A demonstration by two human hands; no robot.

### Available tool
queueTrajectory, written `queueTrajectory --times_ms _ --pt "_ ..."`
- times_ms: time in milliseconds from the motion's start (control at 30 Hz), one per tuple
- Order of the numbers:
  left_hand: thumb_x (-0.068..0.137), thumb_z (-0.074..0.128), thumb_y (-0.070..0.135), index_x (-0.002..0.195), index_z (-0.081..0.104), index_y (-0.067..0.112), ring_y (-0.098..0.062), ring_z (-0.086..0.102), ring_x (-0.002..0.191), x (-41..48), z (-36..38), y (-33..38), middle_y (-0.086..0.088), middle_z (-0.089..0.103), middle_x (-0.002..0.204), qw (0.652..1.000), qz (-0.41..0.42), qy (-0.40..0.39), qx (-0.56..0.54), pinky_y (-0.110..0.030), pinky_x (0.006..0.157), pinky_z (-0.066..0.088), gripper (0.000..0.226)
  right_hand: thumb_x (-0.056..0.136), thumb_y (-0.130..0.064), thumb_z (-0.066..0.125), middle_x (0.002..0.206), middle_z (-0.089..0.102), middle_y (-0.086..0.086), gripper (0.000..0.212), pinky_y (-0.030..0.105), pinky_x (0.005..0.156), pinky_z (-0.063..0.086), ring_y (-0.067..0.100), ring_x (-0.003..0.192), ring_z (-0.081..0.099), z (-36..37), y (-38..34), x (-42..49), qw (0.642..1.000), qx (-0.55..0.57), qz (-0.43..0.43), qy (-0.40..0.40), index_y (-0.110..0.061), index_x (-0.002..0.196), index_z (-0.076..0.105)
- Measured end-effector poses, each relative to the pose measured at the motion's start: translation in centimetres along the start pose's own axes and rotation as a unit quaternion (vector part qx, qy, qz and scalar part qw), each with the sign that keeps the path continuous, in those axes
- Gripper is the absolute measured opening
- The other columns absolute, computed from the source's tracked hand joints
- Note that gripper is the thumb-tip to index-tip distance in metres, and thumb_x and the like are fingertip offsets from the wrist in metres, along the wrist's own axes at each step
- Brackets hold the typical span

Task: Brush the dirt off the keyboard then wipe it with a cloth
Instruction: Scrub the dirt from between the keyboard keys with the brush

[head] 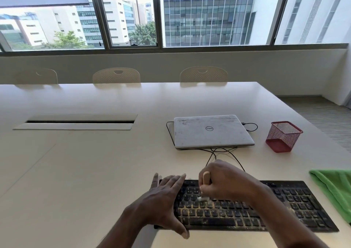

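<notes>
Keyboard (294, 204), black, flat, gritty with yellowish crumbs, lies on smooth pale table (76, 171); left hand (163, 196) presses its end, fingers straight; right hand (226, 183) curls tight round wooden-handled brush (206, 176); fuzzy green cloth (336, 190) just beside

My left hand (167, 200) lay flat, fingers straight toward 1 o'clock, thumb stretched back toward 5 o'clock. My right hand (226, 183), its forearm coming in from 5 o'clock, was fisted round the brush (206, 177), knuckles toward 10 o'clock.
</notes>
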State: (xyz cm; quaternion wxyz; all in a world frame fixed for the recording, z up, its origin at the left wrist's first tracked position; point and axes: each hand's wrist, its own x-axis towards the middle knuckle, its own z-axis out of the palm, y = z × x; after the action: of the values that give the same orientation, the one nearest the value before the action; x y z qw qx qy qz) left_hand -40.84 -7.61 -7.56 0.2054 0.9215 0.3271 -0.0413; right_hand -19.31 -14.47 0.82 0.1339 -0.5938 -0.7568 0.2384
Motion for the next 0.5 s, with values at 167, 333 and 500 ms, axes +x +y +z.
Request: queueTrajectory --times_ms 167,333,500 --pt "0.062 0.079 0.078 0.16 -0.017 0.021 0.003 -0.013 0.139 0.0 -0.2 0.2 0.002 0.0 0.171 1.0 -0.001 -0.007 -0.001 -0.045 0.118 -0.027 0.149 0.092 -0.024 0.068 0.065 0.065 -0.004 0.013 0.02 0.052 0.046 0.004 0.052 0.053 0.3 -0.6 0.1 0.999 0.023 -0.026 0.021 -0.017 0.082 0.073" --pt "0.063 0.08 0.077 0.161 -0.016 0.02 0.003 -0.013 0.142 -0.1 -0.3 0.3 0.002 0.0 0.171 1.0 -0.003 -0.007 -0.002 -0.047 0.119 -0.026 0.148 0.087 -0.017 0.062 0.054 0.053 -0.004 0.021 0.024 0.046 0.039 0.008 0.044 0.041 0.7 0.2 0.1 1.0 0.008 0.025 0.015 -0.011 0.066 0.064" --pt "0.062 0.079 0.079 0.16 -0.016 0.021 -0.009 -0.007 0.154 -0.1 -0.2 0.2 0.003 0.001 0.17 1.0 -0.008 -0.005 0.005 -0.048 0.12 -0.025 0.149 0.095 -0.022 0.061 0.061 0.065 0.0 0.023 0.02 0.044 0.043 0.004 0.043 0.047 1.2 -0.5 0.7 0.996 0.022 0.028 0.082 -0.012 0.076 0.069"
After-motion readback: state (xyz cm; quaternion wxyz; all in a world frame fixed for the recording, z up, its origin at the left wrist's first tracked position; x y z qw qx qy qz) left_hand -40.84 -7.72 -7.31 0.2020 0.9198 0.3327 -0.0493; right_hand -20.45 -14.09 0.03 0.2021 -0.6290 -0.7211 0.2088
